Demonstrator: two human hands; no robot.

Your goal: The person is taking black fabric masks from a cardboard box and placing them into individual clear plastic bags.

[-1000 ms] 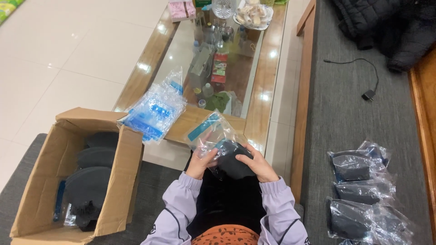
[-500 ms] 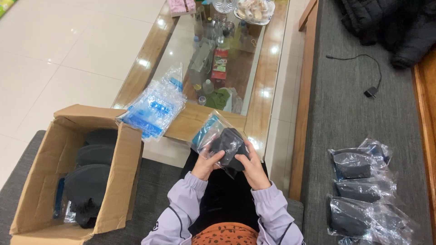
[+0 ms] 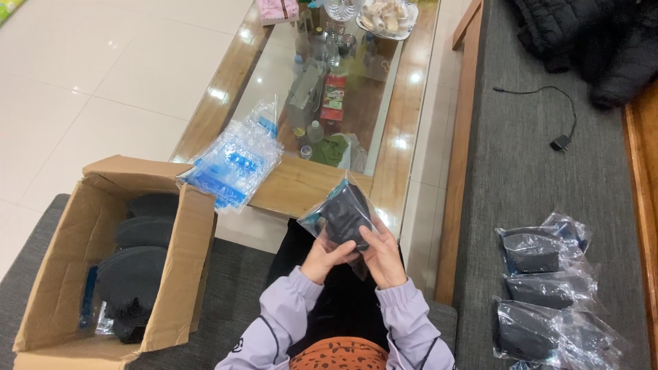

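Observation:
Both my hands hold one clear plastic bag [image 3: 340, 214] with a black item inside it, over my lap. My left hand [image 3: 323, 257] grips the bag's lower left side. My right hand [image 3: 382, 257] grips its lower right side, thumb on the black item. A stack of empty clear bags with blue print [image 3: 235, 163] lies on the near corner of the glass-topped wooden table [image 3: 301, 186]. To my left stands an open cardboard box [image 3: 181, 267] holding several black items [image 3: 133, 274]. On the grey sofa to my right lie three bagged black items [image 3: 541, 288].
The table [image 3: 404, 103] carries bottles, a pink box [image 3: 277, 9], a dish of snacks [image 3: 387, 15] and small packages under the glass. A black charger cable [image 3: 558, 140] and dark clothing [image 3: 589, 41] lie on the sofa. White tiled floor [image 3: 103, 68] spreads to the left.
My hands have turned the bagged black item and shifted it slightly right and upward; the bag now stands more upright between both hands.

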